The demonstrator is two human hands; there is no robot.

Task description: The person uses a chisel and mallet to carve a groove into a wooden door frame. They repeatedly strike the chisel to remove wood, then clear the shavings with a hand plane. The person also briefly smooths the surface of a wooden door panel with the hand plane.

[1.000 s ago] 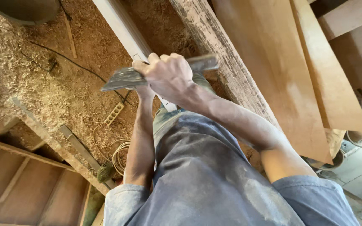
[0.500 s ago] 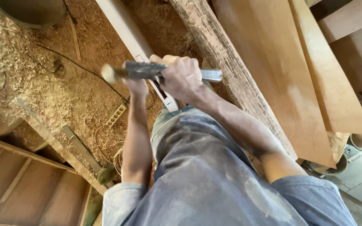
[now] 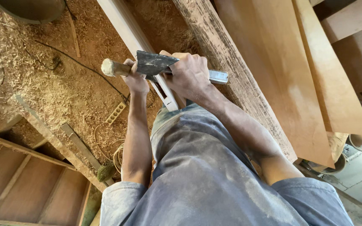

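Observation:
My left hand [image 3: 134, 78] grips the round wooden handle [image 3: 110, 67] of a hatchet-like tool. Its dark metal head [image 3: 152, 62] shows between my two hands. My right hand [image 3: 190, 75] is closed around the tool's other side, where a flat grey metal end [image 3: 218, 77] sticks out past my fingers. Both hands hold the tool level over a long pale wooden strip [image 3: 124, 27], which runs from the top of the view down under my hands. My grey dusty shirt [image 3: 206, 175] fills the lower middle.
A rough weathered beam [image 3: 227, 58] and wide smooth planks [image 3: 273, 71] lie to the right. Sawdust [image 3: 42, 83] covers the floor on the left, with a thin cable [image 3: 84, 67], a white power strip [image 3: 116, 113] and a wooden frame [image 3: 21, 184] at bottom left.
The tool has turned in my hands: the long grey blade seen a second ago now shows as a wooden handle on the left and a dark head facing up. My hands stay in place.

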